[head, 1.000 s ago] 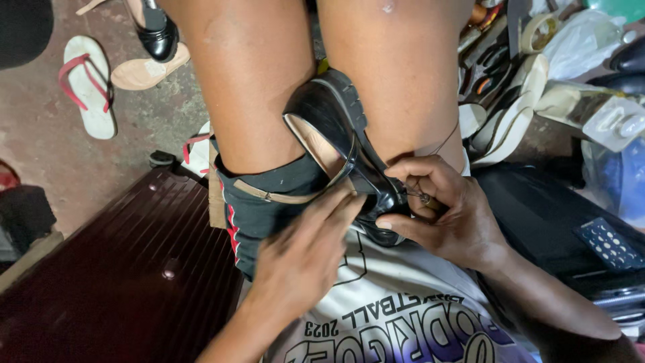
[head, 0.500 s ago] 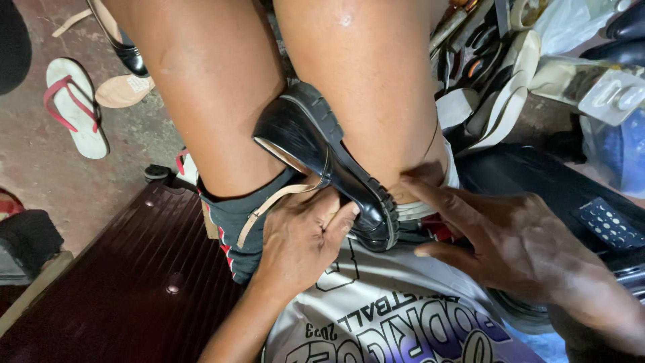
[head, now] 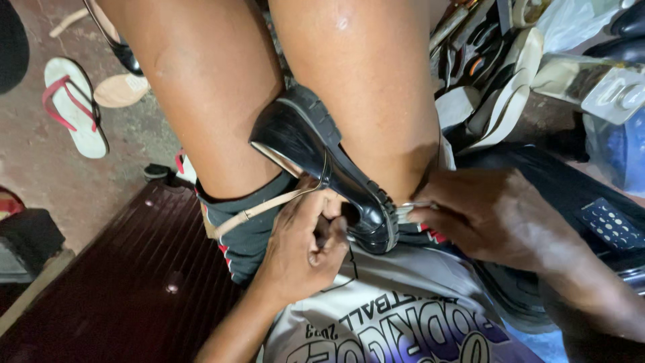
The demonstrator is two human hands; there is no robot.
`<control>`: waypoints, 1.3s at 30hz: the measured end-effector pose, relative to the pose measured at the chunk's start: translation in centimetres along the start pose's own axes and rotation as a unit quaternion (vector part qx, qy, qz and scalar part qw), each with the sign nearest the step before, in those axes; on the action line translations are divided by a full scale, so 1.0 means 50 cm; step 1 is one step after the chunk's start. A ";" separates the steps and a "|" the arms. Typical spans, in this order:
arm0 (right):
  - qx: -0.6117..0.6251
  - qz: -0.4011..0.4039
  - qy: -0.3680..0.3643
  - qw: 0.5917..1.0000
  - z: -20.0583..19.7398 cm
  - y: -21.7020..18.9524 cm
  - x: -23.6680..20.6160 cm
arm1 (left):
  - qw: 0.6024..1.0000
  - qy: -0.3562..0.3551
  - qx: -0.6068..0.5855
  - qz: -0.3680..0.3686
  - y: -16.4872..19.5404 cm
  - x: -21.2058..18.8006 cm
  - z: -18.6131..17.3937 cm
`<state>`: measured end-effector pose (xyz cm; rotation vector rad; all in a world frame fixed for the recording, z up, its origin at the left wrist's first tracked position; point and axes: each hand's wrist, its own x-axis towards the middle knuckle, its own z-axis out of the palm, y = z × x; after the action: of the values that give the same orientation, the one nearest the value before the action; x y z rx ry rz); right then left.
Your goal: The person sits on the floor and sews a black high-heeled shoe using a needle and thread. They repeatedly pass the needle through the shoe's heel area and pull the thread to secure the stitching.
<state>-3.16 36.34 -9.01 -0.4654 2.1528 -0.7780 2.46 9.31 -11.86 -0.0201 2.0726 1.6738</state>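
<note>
Shoe repair going on right in the lap, black chunky-soled sandal wedged between the knees.

Left hand is curled tight around the toe end of the sandal, fingers folded in on the sole edge and the tan strap that trails off to the left across the dark shorts. Right hand sits just beside the toe on the other side, fingers pinched shut on a small shiny metal tool whose tip touches the sole; can't tell what kind of tool it is. Sandal lies tilted, heel end up between the thighs, toe down on the grey printed shirt. Off to the left on the floor, well apart, a white flip-flop with red straps. Pile of soles and tools at upper right.
</note>
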 end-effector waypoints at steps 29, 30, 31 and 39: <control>0.499 0.034 0.082 0.862 0.047 -0.047 0.081 | 1.000 0.009 -0.008 0.013 -0.002 0.042 -0.023; 0.521 0.049 0.085 0.848 0.045 -0.046 0.081 | 1.000 0.008 -0.011 0.010 0.001 0.044 -0.025; 0.538 0.026 0.089 0.838 0.044 -0.045 0.081 | 1.000 0.007 -0.018 -0.002 0.004 0.046 -0.027; 0.496 -0.073 0.102 0.859 0.054 -0.039 0.045 | 0.992 0.015 0.022 -0.124 0.038 0.042 0.000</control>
<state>-2.35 32.61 -10.31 0.0170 1.5856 -1.9230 0.03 10.35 -10.89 -0.2779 2.0340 1.4852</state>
